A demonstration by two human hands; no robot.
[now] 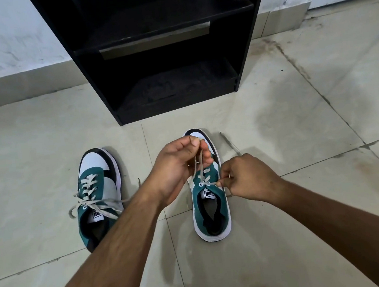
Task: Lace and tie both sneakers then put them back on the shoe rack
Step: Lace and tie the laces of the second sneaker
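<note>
Left hand pinched lace end raised over right sneaker, likely drawing slack through top eyelet. Right hand gripped other lace end low beside eyelet, steadying. Left sneaker apart on tiled floor, laced, ends loose, untied. Black shoe rack ahead against white wall, shelves bare.

Each sneaker's tongue carries a small white label with dark block letters, upside down from here: the right label appears to read "puma", the left label is too blurred.
</note>
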